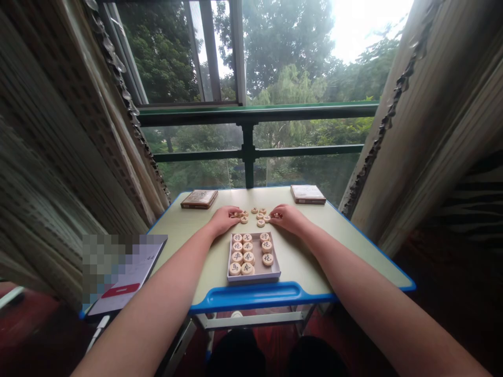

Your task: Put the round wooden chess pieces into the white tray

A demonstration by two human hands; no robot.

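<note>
Round wooden chess discs (258,214) with characters lie loose on a pale green table (302,262) with a blue rim. My left hand (223,218) rests at the left of the loose pile, fingers curled on a disc. My right hand (288,217) lies at the right of the pile, fingertips pinched on another disc. Just nearer me, a shallow grey box (253,276) holds several discs in rows.
A brown board box (199,199) sits at the table's back left, a second box lid (308,193) at the back right. A phone (126,277) lies at the left front edge. Behind are a window railing (248,152) and curtains on both sides.
</note>
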